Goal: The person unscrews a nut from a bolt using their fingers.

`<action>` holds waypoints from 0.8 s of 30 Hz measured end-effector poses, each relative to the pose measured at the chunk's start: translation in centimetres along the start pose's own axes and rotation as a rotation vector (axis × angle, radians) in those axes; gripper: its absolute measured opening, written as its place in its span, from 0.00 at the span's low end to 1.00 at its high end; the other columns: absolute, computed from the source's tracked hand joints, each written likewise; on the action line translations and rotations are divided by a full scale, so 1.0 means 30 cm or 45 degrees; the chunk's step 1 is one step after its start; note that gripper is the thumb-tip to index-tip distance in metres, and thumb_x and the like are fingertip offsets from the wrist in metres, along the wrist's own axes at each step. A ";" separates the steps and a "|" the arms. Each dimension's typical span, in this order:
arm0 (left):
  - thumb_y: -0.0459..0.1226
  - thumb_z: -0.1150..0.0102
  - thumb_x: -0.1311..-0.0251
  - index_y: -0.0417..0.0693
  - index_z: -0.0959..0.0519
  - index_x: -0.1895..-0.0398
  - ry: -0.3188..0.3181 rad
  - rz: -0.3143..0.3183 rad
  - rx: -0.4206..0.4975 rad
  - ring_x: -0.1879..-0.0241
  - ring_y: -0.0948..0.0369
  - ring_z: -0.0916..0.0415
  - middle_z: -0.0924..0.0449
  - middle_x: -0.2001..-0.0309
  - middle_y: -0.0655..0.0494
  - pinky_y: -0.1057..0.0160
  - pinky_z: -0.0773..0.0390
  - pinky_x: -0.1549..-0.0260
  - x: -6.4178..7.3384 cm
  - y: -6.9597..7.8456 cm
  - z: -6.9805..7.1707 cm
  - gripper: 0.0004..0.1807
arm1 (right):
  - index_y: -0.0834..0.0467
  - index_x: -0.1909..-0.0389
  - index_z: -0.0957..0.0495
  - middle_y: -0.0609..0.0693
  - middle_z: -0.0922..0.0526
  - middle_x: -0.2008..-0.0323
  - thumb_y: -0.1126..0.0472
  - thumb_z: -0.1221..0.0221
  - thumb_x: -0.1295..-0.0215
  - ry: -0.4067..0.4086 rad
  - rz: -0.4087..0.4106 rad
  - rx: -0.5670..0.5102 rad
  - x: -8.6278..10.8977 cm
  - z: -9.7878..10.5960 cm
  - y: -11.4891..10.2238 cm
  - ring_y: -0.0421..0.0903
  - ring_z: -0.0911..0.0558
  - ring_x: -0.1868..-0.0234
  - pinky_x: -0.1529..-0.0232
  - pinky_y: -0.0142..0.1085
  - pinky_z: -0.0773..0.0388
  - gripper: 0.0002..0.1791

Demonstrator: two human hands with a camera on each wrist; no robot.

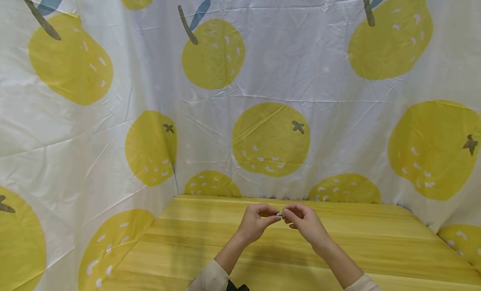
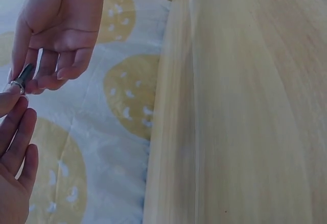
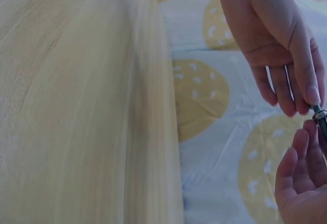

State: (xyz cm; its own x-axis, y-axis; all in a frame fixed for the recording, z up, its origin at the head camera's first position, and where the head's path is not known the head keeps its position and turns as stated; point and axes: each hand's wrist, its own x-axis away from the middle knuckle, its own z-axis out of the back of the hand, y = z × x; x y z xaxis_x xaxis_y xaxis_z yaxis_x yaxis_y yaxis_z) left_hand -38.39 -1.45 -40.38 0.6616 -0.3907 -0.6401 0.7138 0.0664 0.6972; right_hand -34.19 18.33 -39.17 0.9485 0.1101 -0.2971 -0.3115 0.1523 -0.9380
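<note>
My left hand (image 1: 252, 222) and right hand (image 1: 309, 226) meet above the table, fingertips almost together. Between them is a small metal bolt (image 2: 26, 72) with a dark shank and a shiny ring-like nut (image 3: 320, 115) around it. The left thumb and fingers pinch one end, close beside the nut. At the other end, the right thumb and index finger pinch the bolt, covering part of it. The remaining fingers of both hands are loosely bent and hold nothing. In the head view the bolt is tiny and mostly hidden by fingertips.
A yellow wood-grain table (image 1: 195, 241) spreads beneath the hands. White curtain (image 1: 293, 65) printed with yellow fruit hangs behind it and along its left side. Near the left sleeve (image 1: 212, 276), a black object (image 1: 236, 287) shows at the bottom edge.
</note>
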 end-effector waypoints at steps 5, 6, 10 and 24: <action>0.30 0.29 0.37 0.41 0.11 0.60 -0.008 0.012 0.002 0.60 0.62 0.15 0.11 0.61 0.51 0.63 0.17 0.57 0.002 -0.007 0.005 0.04 | 0.68 0.41 0.25 0.61 0.21 0.46 0.60 0.37 0.25 -0.043 0.062 -0.025 0.003 0.004 0.008 0.57 0.20 0.44 0.43 0.46 0.22 0.20; 0.31 0.29 0.37 0.41 0.11 0.60 -0.011 0.013 0.003 0.60 0.62 0.15 0.11 0.61 0.51 0.63 0.17 0.57 0.001 -0.009 0.005 0.04 | 0.68 0.39 0.26 0.61 0.22 0.44 0.59 0.37 0.25 -0.049 0.065 -0.026 0.003 0.004 0.008 0.57 0.21 0.43 0.43 0.46 0.22 0.22; 0.31 0.29 0.37 0.41 0.11 0.60 -0.019 0.017 0.017 0.61 0.61 0.14 0.11 0.61 0.51 0.64 0.16 0.59 0.003 -0.008 0.004 0.04 | 0.68 0.39 0.24 0.59 0.18 0.48 0.55 0.39 0.23 -0.011 0.002 -0.019 0.001 0.000 0.004 0.56 0.19 0.48 0.47 0.45 0.20 0.23; 0.29 0.30 0.37 0.40 0.11 0.60 0.004 0.050 -0.023 0.61 0.61 0.14 0.11 0.61 0.50 0.63 0.17 0.58 0.000 -0.013 -0.002 0.05 | 0.68 0.45 0.21 0.55 0.16 0.53 0.55 0.36 0.25 -0.028 -0.033 -0.027 -0.001 0.007 0.011 0.53 0.19 0.52 0.49 0.47 0.20 0.20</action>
State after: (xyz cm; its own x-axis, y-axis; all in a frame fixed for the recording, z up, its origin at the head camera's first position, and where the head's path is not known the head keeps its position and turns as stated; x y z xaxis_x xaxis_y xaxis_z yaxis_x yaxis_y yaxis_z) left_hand -38.67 -1.41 -40.68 0.6896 -0.3849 -0.6134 0.6914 0.0981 0.7158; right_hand -34.33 18.60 -39.45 0.9548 0.1276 -0.2686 -0.2850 0.1349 -0.9490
